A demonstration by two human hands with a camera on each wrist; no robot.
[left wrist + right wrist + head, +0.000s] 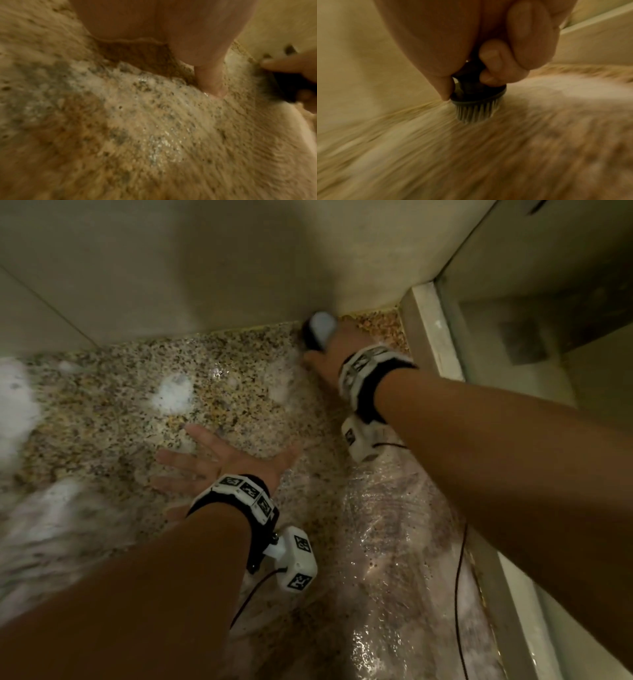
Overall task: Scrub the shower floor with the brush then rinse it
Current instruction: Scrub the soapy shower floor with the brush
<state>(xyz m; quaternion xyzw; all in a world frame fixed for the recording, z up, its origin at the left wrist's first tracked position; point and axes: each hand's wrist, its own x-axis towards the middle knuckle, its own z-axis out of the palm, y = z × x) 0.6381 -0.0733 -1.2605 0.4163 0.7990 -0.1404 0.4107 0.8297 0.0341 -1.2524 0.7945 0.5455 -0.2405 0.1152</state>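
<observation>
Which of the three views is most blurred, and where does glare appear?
Right wrist view: worst, floor streaked by motion, only the round dark bristled brush fairly sharp. Left wrist view: soft throughout. Head view: dim, glare on the wet speckled stone floor.

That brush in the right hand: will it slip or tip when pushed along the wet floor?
Probably a bit slippery: the floor shows foam and wet shine, and the right hand grips the brush by a short dark knob. Its bristles look short and dense, so likely stiff. The round, wide base should resist tipping.
</observation>
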